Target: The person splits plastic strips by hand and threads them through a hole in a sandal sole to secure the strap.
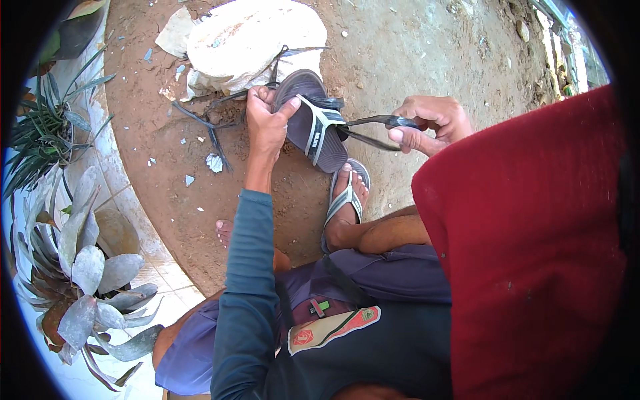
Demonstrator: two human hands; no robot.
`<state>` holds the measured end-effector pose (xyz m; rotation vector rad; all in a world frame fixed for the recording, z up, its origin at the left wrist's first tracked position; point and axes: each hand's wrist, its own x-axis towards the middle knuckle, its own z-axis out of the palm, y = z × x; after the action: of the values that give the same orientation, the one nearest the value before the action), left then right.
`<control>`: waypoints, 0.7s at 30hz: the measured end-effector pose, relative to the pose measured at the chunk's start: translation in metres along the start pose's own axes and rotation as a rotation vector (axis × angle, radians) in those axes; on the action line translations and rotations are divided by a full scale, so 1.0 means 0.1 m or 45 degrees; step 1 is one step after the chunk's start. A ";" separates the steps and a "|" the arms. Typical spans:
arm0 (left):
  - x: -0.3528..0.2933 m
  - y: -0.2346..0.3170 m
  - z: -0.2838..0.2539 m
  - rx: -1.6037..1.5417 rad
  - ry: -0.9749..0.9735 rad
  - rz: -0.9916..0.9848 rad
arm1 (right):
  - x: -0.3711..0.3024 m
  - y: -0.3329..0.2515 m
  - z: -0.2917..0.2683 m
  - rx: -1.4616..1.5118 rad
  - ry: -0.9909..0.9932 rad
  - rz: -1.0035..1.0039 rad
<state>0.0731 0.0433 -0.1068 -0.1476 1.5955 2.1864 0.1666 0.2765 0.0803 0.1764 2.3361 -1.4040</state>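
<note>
A grey flip-flop (331,156) with light straps hangs above the dirt, tilted. My left hand (268,123) grips it by one end, thumb on the footbed and fingers behind. From its strap a black strip (367,121) stretches to the right in two strands. My right hand (433,120) pinches the far end of that strip, thumb against fingers. More of the black strip bunches around the strap, where I cannot tell how it is wound. Red cloth (527,220) hides my right forearm. A matching flip-flop (329,222) is on my right foot.
A white sack (260,43) lies on the dirt beyond my left hand. Loose black strips (212,130) lie left of that hand. A tiled edge (127,180) with leafy plants (93,277) curves along the left. My bare left foot (224,232) rests on the dirt.
</note>
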 end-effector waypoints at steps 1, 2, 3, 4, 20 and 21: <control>0.01 -0.04 0.01 0.165 0.078 0.098 | 0.01 -0.06 0.00 -0.031 -0.161 0.259; 0.02 -0.09 0.01 0.330 0.157 0.197 | 0.02 -0.08 0.03 -0.099 -0.302 0.245; 0.02 -0.08 0.05 0.560 0.211 0.284 | -0.01 -0.09 0.09 -0.159 -0.437 0.180; 0.01 -0.07 0.10 0.559 0.206 0.284 | -0.04 -0.09 0.15 -0.203 -0.557 0.091; -0.09 0.11 0.14 0.758 0.190 0.368 | 0.15 -0.24 -0.52 0.335 0.177 -0.677; -0.04 0.06 0.19 0.543 0.061 0.369 | 0.17 -0.18 -0.53 0.424 0.233 -0.679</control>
<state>0.0773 0.0581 -0.0935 0.1709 2.1827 1.9903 0.1307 0.3126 0.1098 -0.2580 2.3786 -2.1103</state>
